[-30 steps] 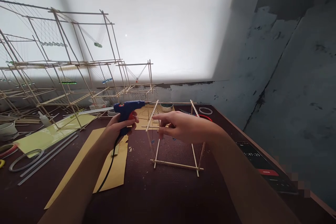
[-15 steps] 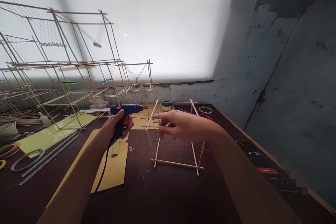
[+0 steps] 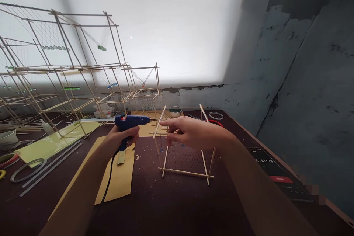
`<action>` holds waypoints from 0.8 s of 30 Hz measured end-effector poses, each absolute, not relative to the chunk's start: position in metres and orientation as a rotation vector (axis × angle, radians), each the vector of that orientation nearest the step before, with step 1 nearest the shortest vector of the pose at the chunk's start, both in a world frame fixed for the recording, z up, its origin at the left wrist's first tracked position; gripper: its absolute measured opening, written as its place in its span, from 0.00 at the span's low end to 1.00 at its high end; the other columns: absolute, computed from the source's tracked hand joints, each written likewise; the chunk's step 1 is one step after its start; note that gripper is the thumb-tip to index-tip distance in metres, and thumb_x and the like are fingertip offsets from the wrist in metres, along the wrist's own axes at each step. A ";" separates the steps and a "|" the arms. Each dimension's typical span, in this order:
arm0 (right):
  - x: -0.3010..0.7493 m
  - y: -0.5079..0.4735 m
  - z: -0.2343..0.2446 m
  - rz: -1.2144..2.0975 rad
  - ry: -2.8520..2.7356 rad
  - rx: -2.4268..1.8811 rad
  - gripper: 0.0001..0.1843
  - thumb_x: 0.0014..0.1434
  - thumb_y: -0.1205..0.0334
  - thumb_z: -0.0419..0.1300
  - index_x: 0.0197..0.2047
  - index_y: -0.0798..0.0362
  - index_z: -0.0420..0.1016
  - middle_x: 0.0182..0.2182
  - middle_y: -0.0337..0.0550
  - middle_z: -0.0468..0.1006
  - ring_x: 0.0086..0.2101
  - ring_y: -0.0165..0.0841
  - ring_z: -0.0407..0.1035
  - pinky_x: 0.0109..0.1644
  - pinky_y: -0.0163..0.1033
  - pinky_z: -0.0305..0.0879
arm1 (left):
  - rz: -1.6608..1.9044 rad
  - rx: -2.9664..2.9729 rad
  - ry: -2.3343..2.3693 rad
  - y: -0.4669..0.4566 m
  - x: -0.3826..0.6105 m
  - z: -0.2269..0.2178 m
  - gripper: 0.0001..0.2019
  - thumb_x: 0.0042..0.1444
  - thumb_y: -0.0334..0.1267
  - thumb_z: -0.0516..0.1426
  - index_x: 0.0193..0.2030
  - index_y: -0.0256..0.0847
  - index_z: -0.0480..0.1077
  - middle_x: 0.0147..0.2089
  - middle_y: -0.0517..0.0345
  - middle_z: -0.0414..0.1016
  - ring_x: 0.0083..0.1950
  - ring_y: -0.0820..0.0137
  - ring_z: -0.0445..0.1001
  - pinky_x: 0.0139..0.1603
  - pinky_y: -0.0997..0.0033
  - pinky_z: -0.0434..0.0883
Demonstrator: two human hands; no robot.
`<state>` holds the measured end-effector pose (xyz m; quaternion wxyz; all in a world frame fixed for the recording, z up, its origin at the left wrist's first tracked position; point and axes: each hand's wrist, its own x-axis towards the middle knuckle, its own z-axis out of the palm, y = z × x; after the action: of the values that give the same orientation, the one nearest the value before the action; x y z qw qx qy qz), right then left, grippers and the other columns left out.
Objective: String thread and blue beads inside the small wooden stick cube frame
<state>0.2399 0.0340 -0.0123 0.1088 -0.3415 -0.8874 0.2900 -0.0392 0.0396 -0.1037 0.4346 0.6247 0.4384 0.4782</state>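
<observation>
My left hand (image 3: pixel 121 139) is wrapped round the grip of a blue glue gun (image 3: pixel 132 121) with a black cord trailing down. Its nozzle points right, nearly touching the top left stick of a small cube frame of thin wooden sticks (image 3: pixel 184 172) standing on the dark table (image 3: pixel 171 210). My right hand (image 3: pixel 190 132) reaches into the frame from the right, its fingertips pinched on a thin horizontal stick near the top left corner. A small blue bead hangs inside the frame below my fingers.
Large stick-and-thread frames (image 3: pixel 69 70) with hanging beads fill the back left. Yellow paper sheets (image 3: pixel 121 177), grey strips, tape rolls (image 3: pixel 26 167) and a glue bottle lie at left. A small bowl (image 3: pixel 175 111) and rings sit behind the cube. A phone (image 3: pixel 275 173) lies at right.
The glue gun dropped slightly and levelled, its nozzle moving toward the cube frame's top left stick. My right hand stayed at the frame.
</observation>
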 end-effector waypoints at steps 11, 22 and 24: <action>0.242 0.035 -0.013 0.858 -2.620 -0.993 0.32 0.62 0.61 0.56 0.70 0.50 0.61 0.40 0.39 0.84 0.30 0.30 0.69 0.30 0.35 0.59 | 1.165 1.574 1.078 0.042 -0.039 -0.106 0.18 0.60 0.46 0.58 0.22 0.39 0.65 0.21 0.59 0.63 0.21 0.74 0.59 0.24 0.71 0.55; 0.242 0.036 -0.015 0.847 -2.615 -0.989 0.31 0.63 0.60 0.56 0.69 0.51 0.62 0.41 0.41 0.84 0.34 0.34 0.71 0.33 0.36 0.61 | 1.169 1.587 1.105 0.041 -0.036 -0.106 0.18 0.59 0.47 0.59 0.22 0.40 0.65 0.21 0.59 0.63 0.21 0.73 0.59 0.24 0.70 0.56; 0.242 0.036 -0.014 0.855 -2.617 -0.983 0.32 0.63 0.60 0.55 0.69 0.51 0.62 0.40 0.41 0.84 0.34 0.34 0.71 0.33 0.37 0.61 | 1.160 1.590 1.110 0.042 -0.037 -0.105 0.18 0.59 0.47 0.59 0.22 0.40 0.65 0.20 0.59 0.62 0.21 0.73 0.59 0.24 0.70 0.56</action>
<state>0.2421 0.0356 -0.0143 0.1088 -0.3342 -0.8899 0.2908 -0.0367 0.0415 -0.1055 0.4269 0.6364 0.4441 0.4642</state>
